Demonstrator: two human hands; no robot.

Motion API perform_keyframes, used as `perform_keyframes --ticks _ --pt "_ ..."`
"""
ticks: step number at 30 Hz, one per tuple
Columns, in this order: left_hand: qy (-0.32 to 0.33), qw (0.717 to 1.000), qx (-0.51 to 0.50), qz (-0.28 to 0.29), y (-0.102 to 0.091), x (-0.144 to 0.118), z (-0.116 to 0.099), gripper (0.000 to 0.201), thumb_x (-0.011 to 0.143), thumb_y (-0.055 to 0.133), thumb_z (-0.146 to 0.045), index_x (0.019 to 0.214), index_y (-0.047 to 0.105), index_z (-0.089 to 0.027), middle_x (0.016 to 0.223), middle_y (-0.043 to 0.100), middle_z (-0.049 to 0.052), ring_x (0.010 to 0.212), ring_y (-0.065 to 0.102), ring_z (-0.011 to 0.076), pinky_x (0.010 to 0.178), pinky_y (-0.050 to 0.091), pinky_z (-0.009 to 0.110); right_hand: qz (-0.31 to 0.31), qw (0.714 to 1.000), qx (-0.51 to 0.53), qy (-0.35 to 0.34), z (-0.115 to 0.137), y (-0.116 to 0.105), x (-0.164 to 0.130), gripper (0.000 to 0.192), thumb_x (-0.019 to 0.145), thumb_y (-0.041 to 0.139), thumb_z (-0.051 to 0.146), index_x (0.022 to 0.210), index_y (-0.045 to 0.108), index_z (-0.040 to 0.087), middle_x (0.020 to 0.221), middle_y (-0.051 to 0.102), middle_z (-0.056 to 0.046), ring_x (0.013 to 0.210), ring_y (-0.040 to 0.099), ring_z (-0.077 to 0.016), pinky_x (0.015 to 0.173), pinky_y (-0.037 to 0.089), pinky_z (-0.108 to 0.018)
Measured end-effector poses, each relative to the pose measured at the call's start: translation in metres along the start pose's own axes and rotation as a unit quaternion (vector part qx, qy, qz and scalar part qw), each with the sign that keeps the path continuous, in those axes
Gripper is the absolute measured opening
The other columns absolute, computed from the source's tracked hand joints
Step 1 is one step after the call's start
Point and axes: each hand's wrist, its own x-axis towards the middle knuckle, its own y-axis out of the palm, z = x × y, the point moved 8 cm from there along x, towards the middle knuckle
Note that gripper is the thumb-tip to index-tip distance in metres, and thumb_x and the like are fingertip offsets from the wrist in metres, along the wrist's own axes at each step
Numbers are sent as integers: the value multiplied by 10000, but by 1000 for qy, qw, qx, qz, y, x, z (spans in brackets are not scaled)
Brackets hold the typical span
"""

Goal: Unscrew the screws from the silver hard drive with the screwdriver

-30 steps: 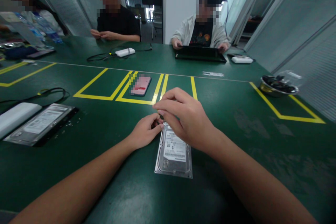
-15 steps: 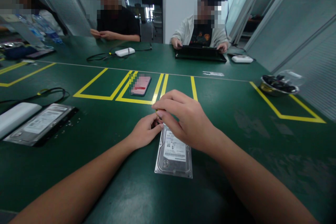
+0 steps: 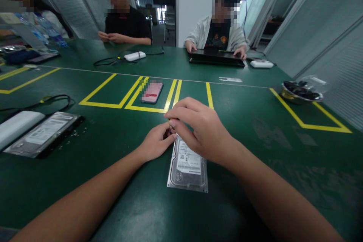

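A silver hard drive (image 3: 188, 166) with a white printed label lies flat on the green table in front of me. My left hand (image 3: 159, 141) rests at its far left corner, fingers curled and thumb against the edge. Over the drive's far end arches my right hand (image 3: 200, 128), its thumb and fingers pinched round a small slim tool (image 3: 170, 120) with a yellowish end. Most of that tool is hidden by my fingers, and so is the far end of the drive.
Left of me lie another hard drive (image 3: 47, 132), a white power bank (image 3: 19, 126) with a black cable, and small scraps. A phone (image 3: 152, 92) sits between yellow tape lines. A clear bowl (image 3: 302, 92) of dark pieces stands right. Across, one person holds a black panel (image 3: 217, 58).
Both my hands and the hard drive keep practically the same position. Across the table, the person's hands on the black panel have shifted slightly.
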Motion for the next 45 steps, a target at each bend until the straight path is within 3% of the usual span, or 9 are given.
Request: perform_keyframes --ticks 17,23,30,37,45 --pt "-12 999 41 -17 -7 -2 -14 299 884 468 -401 892 625 -147 925 684 93 945 632 281 858 526 428 25 999 15 -13 6 4 1 242 948 468 159 1081 661 102 1040 639 -127 954 580 -201 853 493 -358" --pt "21 999 26 -26 -11 -3 -29 297 890 469 -337 1068 643 -176 1120 695 90 1035 638 266 892 534 388 38 999 17 -19 10 10 1 257 950 470 156 1099 669 86 1018 638 -125 945 568 -203 852 485 -357" --pt "19 999 26 -26 -10 -2 -27 314 889 472 -323 1126 629 -189 1197 677 80 1110 617 260 953 515 387 43 999 13 -12 11 10 2 264 951 469 154 1097 676 82 1017 644 -129 937 569 -205 849 484 -366" --pt "-8 999 34 -16 -8 -2 -20 307 912 445 -401 889 634 -159 918 697 87 962 639 270 855 528 399 29 999 15 -29 12 7 2 267 926 460 108 1089 671 90 1047 672 -127 976 591 -204 867 493 -367" --pt "-9 1000 9 -7 -3 -1 -6 214 861 533 -369 881 610 -171 863 678 51 869 630 250 786 530 376 -2 1000 2 -20 5 3 0 293 915 436 87 1106 656 117 1134 686 -118 1069 606 -204 959 470 -383"
